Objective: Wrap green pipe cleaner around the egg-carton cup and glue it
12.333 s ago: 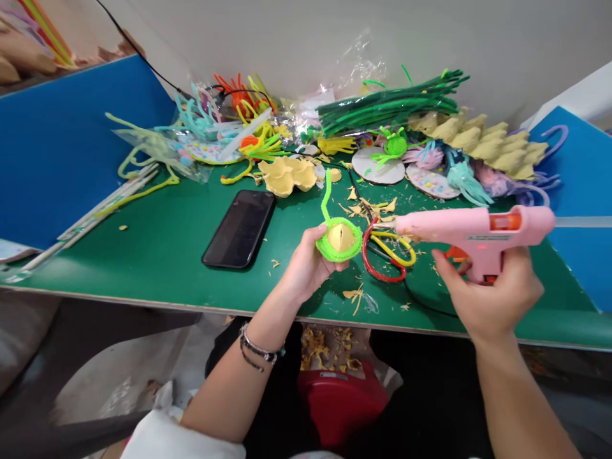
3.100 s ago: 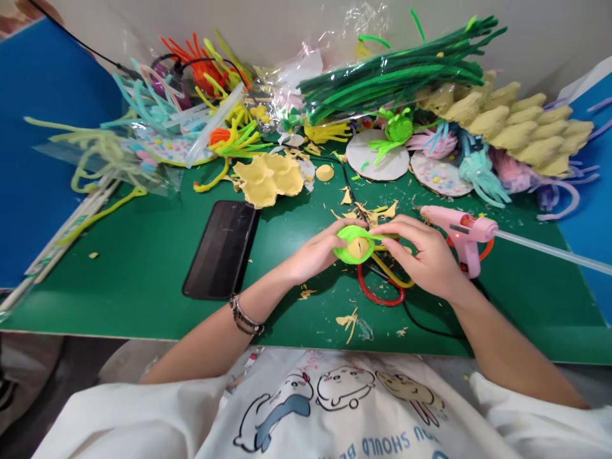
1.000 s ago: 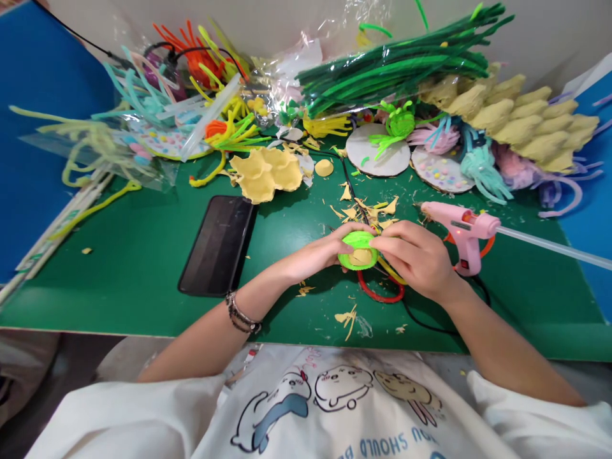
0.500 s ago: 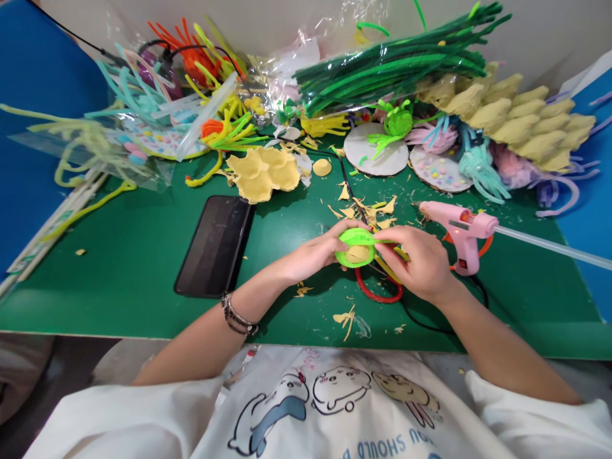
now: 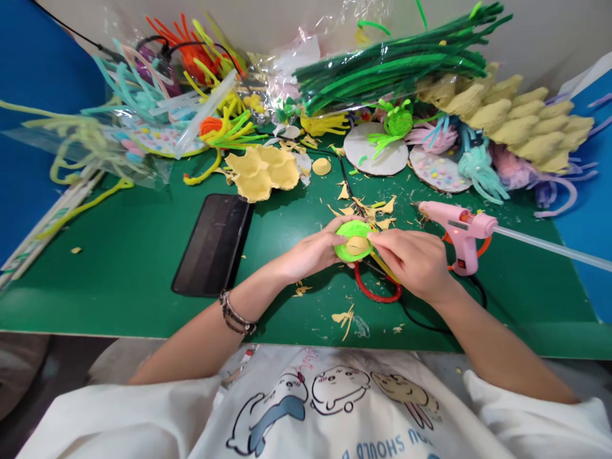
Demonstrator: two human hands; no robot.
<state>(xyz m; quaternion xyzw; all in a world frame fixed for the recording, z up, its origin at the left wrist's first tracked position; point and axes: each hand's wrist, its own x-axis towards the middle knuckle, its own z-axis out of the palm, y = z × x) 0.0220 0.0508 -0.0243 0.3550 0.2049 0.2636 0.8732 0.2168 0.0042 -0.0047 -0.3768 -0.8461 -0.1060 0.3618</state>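
Note:
My left hand (image 5: 312, 250) and my right hand (image 5: 412, 262) meet over the middle of the green table (image 5: 143, 280). Between their fingertips sits a small yellow egg-carton cup wrapped in neon green pipe cleaner (image 5: 352, 239). Both hands pinch it, the left from its left side, the right from its right. The pink glue gun (image 5: 458, 229) rests on the table just right of my right hand, with a clear glue stick pointing right. Scissors with red and yellow handles (image 5: 377, 290) lie under my hands.
A black phone (image 5: 213, 244) lies left of my hands. Yellow carton pieces (image 5: 261, 171), round cardboard discs (image 5: 375, 153), a bundle of green pipe cleaners (image 5: 392, 67) and egg-carton strips (image 5: 516, 115) crowd the back. Blue dividers (image 5: 29, 127) stand at both sides. Paper scraps litter the table.
The glue gun went from my right hand onto the table. Both hands now work the green-wrapped cup, which has turned slightly between the fingers over the last second.

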